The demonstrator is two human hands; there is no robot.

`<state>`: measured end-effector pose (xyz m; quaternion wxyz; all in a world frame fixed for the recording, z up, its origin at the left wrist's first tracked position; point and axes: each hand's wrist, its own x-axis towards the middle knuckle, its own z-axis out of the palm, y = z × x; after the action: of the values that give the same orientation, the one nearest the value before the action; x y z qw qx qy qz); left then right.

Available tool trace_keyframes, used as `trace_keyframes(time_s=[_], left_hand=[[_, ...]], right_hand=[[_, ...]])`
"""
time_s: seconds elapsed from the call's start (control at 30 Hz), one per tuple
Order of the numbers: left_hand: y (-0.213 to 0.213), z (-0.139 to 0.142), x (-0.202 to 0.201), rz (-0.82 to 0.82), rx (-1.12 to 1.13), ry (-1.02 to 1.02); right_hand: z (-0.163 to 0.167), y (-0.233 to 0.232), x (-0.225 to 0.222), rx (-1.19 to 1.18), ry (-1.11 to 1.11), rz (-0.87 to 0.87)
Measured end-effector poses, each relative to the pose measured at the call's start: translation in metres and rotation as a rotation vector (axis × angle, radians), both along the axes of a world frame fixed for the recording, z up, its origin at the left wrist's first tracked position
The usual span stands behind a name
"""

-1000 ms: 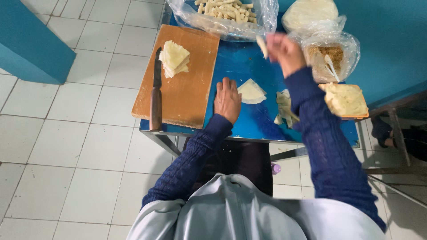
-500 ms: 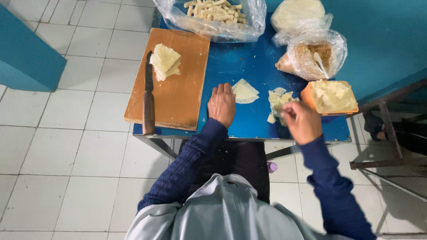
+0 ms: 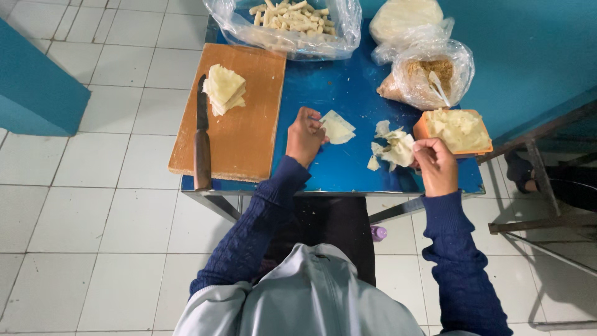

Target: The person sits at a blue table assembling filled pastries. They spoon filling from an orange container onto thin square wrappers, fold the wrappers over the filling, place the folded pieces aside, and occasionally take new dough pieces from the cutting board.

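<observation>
Pressing 1 pale wrapper (image 3: 337, 127) flat, left hand (image 3: 305, 135); right hand (image 3: 435, 165) pinching crumpled wrappers (image 3: 393, 147).

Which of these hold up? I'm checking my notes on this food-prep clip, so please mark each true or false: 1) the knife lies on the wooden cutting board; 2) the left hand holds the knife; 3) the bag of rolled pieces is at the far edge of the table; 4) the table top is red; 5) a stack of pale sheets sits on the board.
1) The knife lies on the wooden cutting board: true.
2) The left hand holds the knife: false; it rests at a pale wrapper sheet on the table.
3) The bag of rolled pieces is at the far edge: true.
4) The table is red: false; it is blue.
5) A stack of pale sheets sits on the board: true.
</observation>
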<state>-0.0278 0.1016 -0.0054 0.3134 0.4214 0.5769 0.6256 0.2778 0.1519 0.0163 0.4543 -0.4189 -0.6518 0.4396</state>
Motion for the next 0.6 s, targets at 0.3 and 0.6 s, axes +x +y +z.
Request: trace_keyframes(time_s=[0.3,0.6], left_hand=[[-0.007,0.032,0.066,-0.043,0.461,0.857],[0.055,0.01,0.104,-0.522,0.434,0.617]], right_hand=[[0.025,-0.019,-0.017,0.612,-0.542,-0.103],[0.038,0.002,0.001,0.091,-0.265,0.183]])
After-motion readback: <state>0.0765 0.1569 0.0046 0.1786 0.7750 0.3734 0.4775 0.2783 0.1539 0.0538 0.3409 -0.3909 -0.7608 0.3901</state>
